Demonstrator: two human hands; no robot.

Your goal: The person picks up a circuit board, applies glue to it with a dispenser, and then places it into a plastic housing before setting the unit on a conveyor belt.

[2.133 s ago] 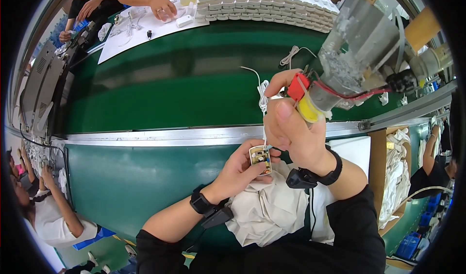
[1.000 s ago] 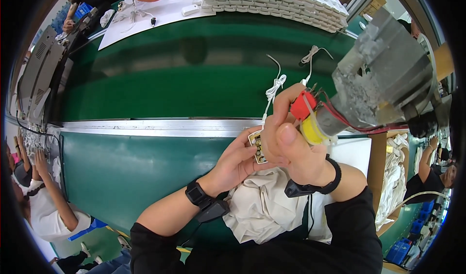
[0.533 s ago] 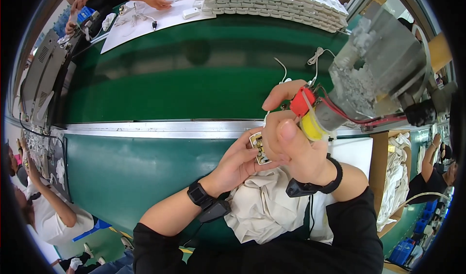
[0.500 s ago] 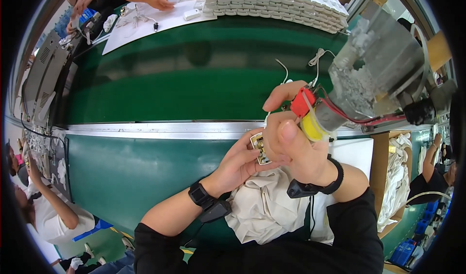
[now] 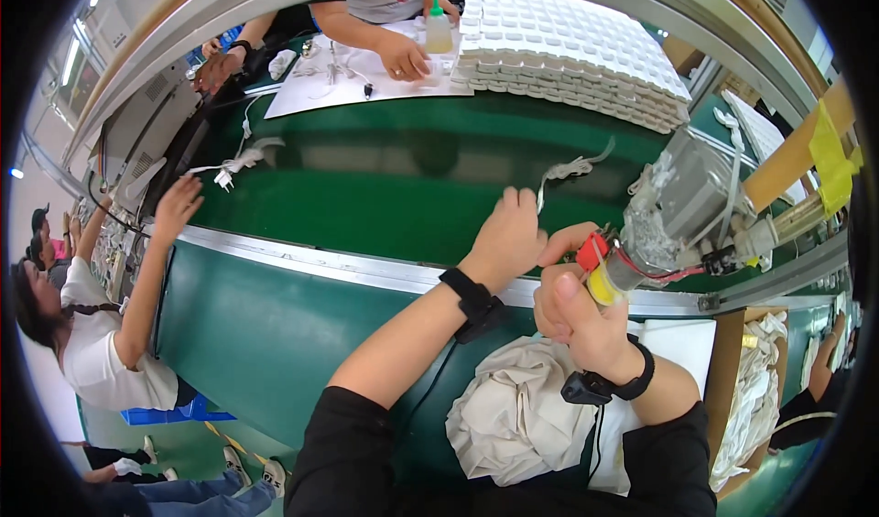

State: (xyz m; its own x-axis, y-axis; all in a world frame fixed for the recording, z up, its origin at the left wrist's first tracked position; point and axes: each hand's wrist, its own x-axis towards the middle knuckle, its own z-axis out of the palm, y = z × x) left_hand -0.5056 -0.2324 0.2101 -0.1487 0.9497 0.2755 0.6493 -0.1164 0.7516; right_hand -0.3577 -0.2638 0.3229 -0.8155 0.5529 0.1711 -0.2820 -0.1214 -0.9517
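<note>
My left hand (image 5: 509, 239) reaches over the far green belt with its fingers curled. Its fingertips meet the near end of a bundled white cord (image 5: 569, 168); what lies inside the fingers is hidden. My right hand (image 5: 586, 320) is closed, index finger and thumb around the yellow-wrapped end (image 5: 602, 284) of a hanging grey tool (image 5: 682, 187). A red part (image 5: 592, 251) and red wires sit on that tool, and whitish clumps coat its body. Below my right hand, a crumpled cream cloth bundle (image 5: 517, 412) lies on the near green bench (image 5: 302, 311).
A metal rail (image 5: 366, 267) divides bench from belt. Stacked white trays (image 5: 577, 50) stand beyond, beside a bottle (image 5: 439, 33) and a co-worker's hand (image 5: 403, 57). Another co-worker's hand (image 5: 179, 207) is near a white plug cord (image 5: 240, 162). A cardboard box (image 5: 746, 407) stands right.
My left hand has moved away from my right hand and out over the belt. The small circuit board it held is now out of sight. The view has shifted; my right hand stays at the tool.
</note>
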